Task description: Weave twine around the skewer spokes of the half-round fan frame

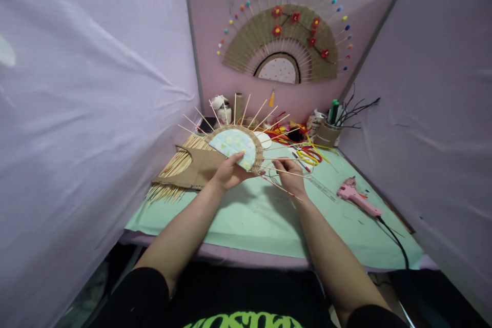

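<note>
A half-round fan piece with pale blue patterned cloth and a woven twine rim is held above the table, thin wooden sticks fanning out from its edge. My left hand grips its lower right part, thumb on the cloth and fingers underneath. To the right, my right hand is closed in a pinch beside the lowest sticks; thin twine loops between it and the rim. What exactly its fingertips hold is too small to make out.
Cut cardboard lies on a bundle of sticks at left. A pink glue gun with a black cord rests at right. Behind are coloured pipe cleaners, scissors and a pen holder. A decorated fan hangs on the back panel.
</note>
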The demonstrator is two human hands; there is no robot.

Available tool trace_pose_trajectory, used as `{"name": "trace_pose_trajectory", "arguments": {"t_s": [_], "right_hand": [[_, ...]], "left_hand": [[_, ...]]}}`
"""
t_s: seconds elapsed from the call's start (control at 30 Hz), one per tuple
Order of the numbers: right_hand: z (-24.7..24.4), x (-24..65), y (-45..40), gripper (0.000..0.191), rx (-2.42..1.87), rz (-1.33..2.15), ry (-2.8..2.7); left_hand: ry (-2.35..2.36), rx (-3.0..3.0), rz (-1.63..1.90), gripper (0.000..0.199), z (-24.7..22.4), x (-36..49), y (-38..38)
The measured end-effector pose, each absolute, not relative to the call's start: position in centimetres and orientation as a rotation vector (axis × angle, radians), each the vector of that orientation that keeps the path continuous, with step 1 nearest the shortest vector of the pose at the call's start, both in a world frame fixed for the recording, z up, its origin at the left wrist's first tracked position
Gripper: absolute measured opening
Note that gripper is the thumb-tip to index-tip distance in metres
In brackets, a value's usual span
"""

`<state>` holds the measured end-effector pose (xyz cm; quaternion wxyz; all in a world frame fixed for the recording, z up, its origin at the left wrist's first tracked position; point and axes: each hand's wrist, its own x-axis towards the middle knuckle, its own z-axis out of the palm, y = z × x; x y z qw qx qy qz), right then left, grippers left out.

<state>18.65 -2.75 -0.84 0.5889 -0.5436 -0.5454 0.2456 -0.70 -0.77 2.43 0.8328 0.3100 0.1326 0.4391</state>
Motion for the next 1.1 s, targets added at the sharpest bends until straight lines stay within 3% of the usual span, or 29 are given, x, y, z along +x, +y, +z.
{"name": "trace_pose_trajectory", "arguments": {"t_s": [0.47, 0.73, 1.1], "right_hand": [[-0.8, 19.4, -2.2, 0.031, -1.221, 0.663, -1.223], [0.4, 24.0, -2.9, 0.035, -1.157, 1.203, -1.273], [2.0, 26.2, -4.7, 0.029, -0.956, 1.113, -1.275]], "left_hand": [[0.325, 0.73, 0.897, 0.028, 2.5, -1.2, -0.4], [0.396, 0.661, 1.016, 0.026, 2.9, -1.8, 0.2], [0.402, 0.666, 1.048, 0.024, 2.6, -1.8, 0.6]]}}
